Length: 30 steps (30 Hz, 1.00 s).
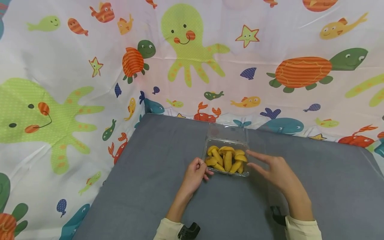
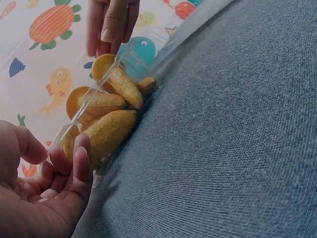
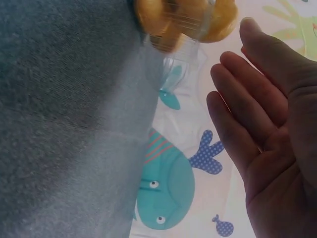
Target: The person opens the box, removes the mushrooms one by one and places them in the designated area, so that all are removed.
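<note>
A clear plastic box full of yellow mushrooms sits on the grey table, its lid folded back behind it. At the front left corner my left hand pinches the rim between thumb and curled fingers. The left wrist view shows this hand at the near end of the box, right beside a mushroom. My right hand is by the right side, thumb and fingers extended and apart, fingertips close to the box wall. The right wrist view shows its palm holding nothing.
Grey cloth covers the table. Behind and to the left hangs a white curtain printed with sea animals, meeting the table's back edge just beyond the lid. Dark straps circle both wrists by the cream sleeves.
</note>
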Tool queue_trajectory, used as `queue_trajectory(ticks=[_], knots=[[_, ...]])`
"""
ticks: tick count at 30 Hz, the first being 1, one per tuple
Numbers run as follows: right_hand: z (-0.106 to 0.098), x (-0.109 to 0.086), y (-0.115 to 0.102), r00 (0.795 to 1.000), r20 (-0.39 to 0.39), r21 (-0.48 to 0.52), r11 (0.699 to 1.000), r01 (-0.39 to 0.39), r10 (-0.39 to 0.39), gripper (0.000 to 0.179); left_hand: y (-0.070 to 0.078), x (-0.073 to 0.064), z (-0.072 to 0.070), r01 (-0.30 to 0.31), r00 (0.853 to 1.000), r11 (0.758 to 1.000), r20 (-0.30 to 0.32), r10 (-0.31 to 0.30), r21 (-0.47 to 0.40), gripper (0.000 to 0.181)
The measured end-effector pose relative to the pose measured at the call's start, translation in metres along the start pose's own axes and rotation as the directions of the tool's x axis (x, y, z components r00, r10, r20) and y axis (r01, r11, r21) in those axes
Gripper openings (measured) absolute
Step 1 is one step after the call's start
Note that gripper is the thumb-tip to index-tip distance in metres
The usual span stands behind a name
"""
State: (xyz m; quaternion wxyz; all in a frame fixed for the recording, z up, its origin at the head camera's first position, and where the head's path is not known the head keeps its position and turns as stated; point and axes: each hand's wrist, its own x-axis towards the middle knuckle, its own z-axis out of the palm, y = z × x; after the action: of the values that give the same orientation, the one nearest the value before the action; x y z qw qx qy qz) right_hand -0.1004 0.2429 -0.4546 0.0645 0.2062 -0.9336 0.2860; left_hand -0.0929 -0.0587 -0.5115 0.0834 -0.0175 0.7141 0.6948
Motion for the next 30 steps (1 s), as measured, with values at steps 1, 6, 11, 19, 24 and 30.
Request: queue_trajectory(ticks=[1,6,11,19,24,30], knots=[[0.002,0.000,0.001,1.000,-0.004,-0.002,1.000,0.014,-0.014,0.049,0.000,0.000,0.000,0.000,1.000,1.000,-0.002,0.000,-0.001,0.014],[0.009,0.001,0.003,0.998,-0.034,-0.028,0.998,0.058,-0.059,0.050,0.002,0.000,0.000,-0.001,1.000,1.000,-0.006,0.001,0.006,0.013],[0.015,0.004,0.002,0.997,-0.038,-0.023,0.997,0.070,-0.071,0.049,0.001,0.001,0.000,0.002,1.000,1.000,-0.005,-0.002,0.002,0.012],[0.022,0.011,0.000,0.994,-0.021,0.003,0.994,0.112,-0.111,0.047,-0.001,0.000,-0.001,-0.010,1.000,1.000,0.011,0.010,0.011,0.012],[0.025,0.013,0.003,0.993,-0.019,-0.004,0.993,0.119,-0.119,0.046,-0.002,-0.001,0.000,0.000,1.000,1.000,0.021,-0.001,0.030,0.012],[0.026,0.016,0.003,0.991,-0.025,-0.014,0.991,0.131,-0.132,0.043,-0.001,-0.001,-0.001,-0.009,1.000,1.000,0.012,0.009,0.016,0.011]])
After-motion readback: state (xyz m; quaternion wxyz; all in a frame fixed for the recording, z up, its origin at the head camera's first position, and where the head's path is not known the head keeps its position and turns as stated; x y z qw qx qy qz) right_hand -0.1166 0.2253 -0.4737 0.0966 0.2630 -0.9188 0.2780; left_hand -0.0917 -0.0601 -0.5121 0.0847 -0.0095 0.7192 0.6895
